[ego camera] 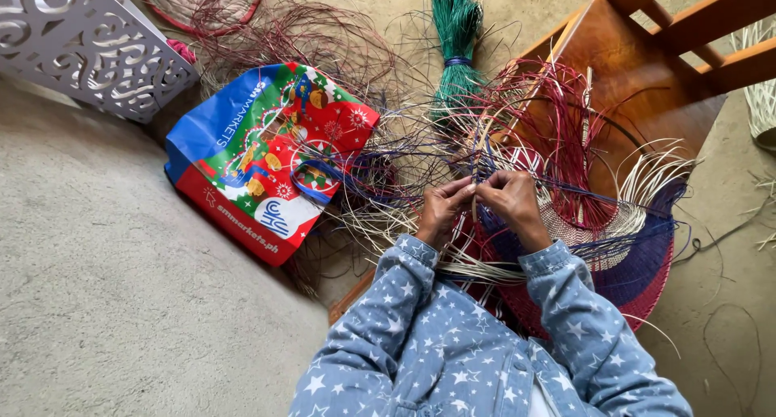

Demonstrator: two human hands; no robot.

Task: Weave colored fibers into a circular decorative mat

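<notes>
The person is bending over a half-woven round basket piece (630, 263), banded in dark blue, maroon and cream, which is lying partly on the seat of a wooden chair (638, 69) and partly against the person's lap. The left hand (443, 211) and the right hand (511, 200) are meeting just above the weave, fingertips touching, both pinched shut on thin strands (477, 162) rising from it. Which strand each hand is gripping is hard to make out, because the fingers are covering the point of contact. Both arms are wearing pale blue star-printed sleeves (566, 304), and these are hiding the near edge of the piece.

Loose cream, maroon and blue strands are fanning out around the hands in a tangle too dense to separate. A tied bundle of green strands (455, 37) is lying on the concrete floor (105, 280) beyond the hands. To the left, a red, blue and green shopping bag (267, 154) is lying flat on the floor, its far corner under stray fibres. A white carved panel (81, 37) is being cut off by the top left corner, and the chair back by the top right.
</notes>
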